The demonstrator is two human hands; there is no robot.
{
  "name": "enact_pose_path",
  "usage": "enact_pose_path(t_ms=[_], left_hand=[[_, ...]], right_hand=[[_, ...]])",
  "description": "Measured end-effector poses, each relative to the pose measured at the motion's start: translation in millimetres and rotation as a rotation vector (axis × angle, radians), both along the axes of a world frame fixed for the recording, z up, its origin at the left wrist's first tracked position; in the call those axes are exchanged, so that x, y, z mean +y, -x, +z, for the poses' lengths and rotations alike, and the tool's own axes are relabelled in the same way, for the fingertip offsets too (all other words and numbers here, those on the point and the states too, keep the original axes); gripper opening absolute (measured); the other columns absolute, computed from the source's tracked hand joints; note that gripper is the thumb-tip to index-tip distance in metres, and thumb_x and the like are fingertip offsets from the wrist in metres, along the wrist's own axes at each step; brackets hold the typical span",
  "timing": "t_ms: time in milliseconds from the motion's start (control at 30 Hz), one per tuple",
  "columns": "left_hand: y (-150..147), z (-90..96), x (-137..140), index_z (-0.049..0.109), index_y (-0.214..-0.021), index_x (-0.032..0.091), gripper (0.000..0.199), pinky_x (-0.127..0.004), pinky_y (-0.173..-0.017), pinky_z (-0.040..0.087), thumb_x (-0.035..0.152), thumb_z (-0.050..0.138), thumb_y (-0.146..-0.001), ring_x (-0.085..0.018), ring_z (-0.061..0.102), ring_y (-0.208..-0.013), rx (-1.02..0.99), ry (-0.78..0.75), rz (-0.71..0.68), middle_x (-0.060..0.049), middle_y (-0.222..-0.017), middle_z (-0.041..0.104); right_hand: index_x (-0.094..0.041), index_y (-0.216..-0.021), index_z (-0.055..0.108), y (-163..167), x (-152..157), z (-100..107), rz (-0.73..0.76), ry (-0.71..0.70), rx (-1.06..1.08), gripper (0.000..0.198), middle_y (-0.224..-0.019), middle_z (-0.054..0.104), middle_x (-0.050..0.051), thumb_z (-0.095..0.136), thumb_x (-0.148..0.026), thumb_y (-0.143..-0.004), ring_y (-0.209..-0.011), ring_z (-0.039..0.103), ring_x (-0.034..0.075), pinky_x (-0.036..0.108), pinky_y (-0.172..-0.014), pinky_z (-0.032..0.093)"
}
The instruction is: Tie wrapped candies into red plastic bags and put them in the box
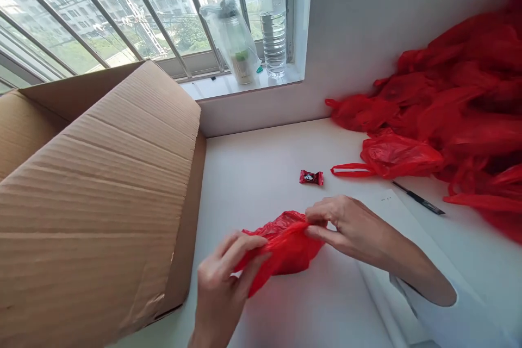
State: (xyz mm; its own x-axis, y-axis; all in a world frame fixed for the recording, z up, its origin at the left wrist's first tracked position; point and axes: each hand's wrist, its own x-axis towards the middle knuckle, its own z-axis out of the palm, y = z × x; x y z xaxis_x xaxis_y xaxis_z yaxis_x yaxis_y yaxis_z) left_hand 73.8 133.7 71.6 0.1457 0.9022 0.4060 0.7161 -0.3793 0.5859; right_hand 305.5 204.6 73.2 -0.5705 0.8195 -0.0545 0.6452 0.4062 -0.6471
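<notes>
At left, by the worktop's back edge, a cardboard box is seen, its interior mostly hidden by a slanting flap. Toward the middle, well out from that edge, a red plastic bag is pinched by the left hand at one end and by the right hand at the other. Light, limp, probably slippery film is suggested, best gripped near its rim; whether it is filled cannot be told. At right, more red bags are heaped near the back edge.
</notes>
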Motion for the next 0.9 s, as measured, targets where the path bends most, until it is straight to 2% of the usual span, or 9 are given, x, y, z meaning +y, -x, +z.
enact_pose_path(t_ms=[133,233,300,367,433,533,600,733,900], left_hand=[[23.5,-0.8,-20.1,0.055,-0.099,0.026,0.012,-0.020,-0.057,0.053,0.028,0.043,-0.099,-0.011,0.060,-0.064,-0.376,0.035,0.194,0.002,-0.081,0.060],[20.5,4.6,-31.9,0.052,-0.092,0.026,0.017,-0.025,-0.058,0.056,0.043,0.053,-0.094,-0.014,0.061,-0.065,-0.502,0.111,0.220,0.001,-0.080,0.060],[9.4,11.5,-37.5,0.053,-0.096,0.026,0.031,-0.027,-0.063,0.057,0.046,0.071,-0.080,-0.017,0.062,-0.072,-0.464,0.125,0.209,0.000,-0.083,0.060],[-6.4,19.3,-42.2,0.054,-0.112,0.026,0.052,-0.032,-0.074,0.056,0.046,0.080,-0.071,-0.021,0.061,-0.085,-0.289,0.068,0.205,-0.003,-0.095,0.059],[-24.9,25.2,-46.7,0.049,-0.124,0.024,0.066,-0.037,-0.084,0.051,0.047,0.080,-0.071,-0.025,0.056,-0.096,-0.035,-0.096,0.233,-0.007,-0.106,0.056],[-50.2,26.6,-51.7,0.044,-0.127,0.019,0.063,-0.042,-0.085,0.047,0.048,0.071,-0.078,-0.028,0.051,-0.099,0.217,-0.325,0.295,-0.012,-0.111,0.049],[-59.2,24.4,-53.4,0.048,-0.122,0.019,0.045,-0.041,-0.081,0.046,0.037,0.064,-0.085,-0.025,0.051,-0.094,0.276,-0.366,0.299,-0.011,-0.107,0.049],[-50.2,27.0,-55.5,0.059,-0.104,0.019,0.025,-0.027,-0.073,0.044,0.003,0.063,-0.085,-0.012,0.053,-0.077,0.250,-0.357,0.355,-0.002,-0.089,0.054],[-24.6,39.4,-65.7,0.063,-0.095,0.022,0.010,-0.027,-0.075,0.039,0.015,0.056,-0.094,-0.011,0.055,-0.078,0.133,-0.305,0.594,0.002,-0.088,0.060]], right_hand=[[-0.021,-0.062,0.042,-27.6,3.4,-10.3,-0.089,-0.056,-0.146,0.026,-0.059,0.048,-0.001,0.047,-0.024,-0.088,-0.053,0.042,0.013,0.028,-0.050,0.025],[-0.027,-0.093,0.061,-42.6,-3.6,-19.3,0.005,-0.124,-0.098,0.013,-0.087,0.065,0.001,0.053,-0.021,-0.085,-0.076,0.060,0.018,0.029,-0.063,0.043],[-0.031,-0.129,0.051,-44.1,-10.4,-16.9,0.089,-0.169,-0.001,0.046,-0.122,0.061,0.004,0.061,-0.023,-0.085,-0.110,0.058,0.023,0.033,-0.088,0.046],[-0.032,-0.143,0.036,-36.2,-16.2,-8.3,0.185,-0.153,0.064,0.066,-0.138,0.052,0.005,0.067,-0.029,-0.085,-0.125,0.048,0.024,0.035,-0.102,0.041],[-0.032,-0.135,0.044,-20.5,-20.5,1.2,0.284,-0.103,0.098,0.053,-0.132,0.055,0.003,0.066,-0.030,-0.087,-0.118,0.052,0.021,0.033,-0.097,0.043],[-0.024,-0.096,0.057,5.8,-27.2,7.5,0.312,-0.123,0.110,0.010,-0.096,0.064,0.000,0.053,-0.016,-0.093,-0.085,0.055,0.016,0.031,-0.076,0.043],[-0.021,-0.081,0.052,17.1,-32.0,7.0,0.263,-0.145,0.138,0.017,-0.078,0.060,-0.001,0.046,-0.011,-0.093,-0.072,0.050,0.014,0.030,-0.067,0.039],[-0.021,-0.083,0.050,16.0,-34.0,7.0,0.099,-0.109,0.244,0.013,-0.077,0.059,-0.001,0.045,-0.013,-0.092,-0.068,0.051,0.012,0.026,-0.062,0.038],[-0.024,-0.085,0.050,-11.9,-25.4,17.5,-0.101,-0.059,0.420,0.009,-0.078,0.058,0.000,0.048,-0.017,-0.090,-0.066,0.055,0.014,0.026,-0.060,0.045]])
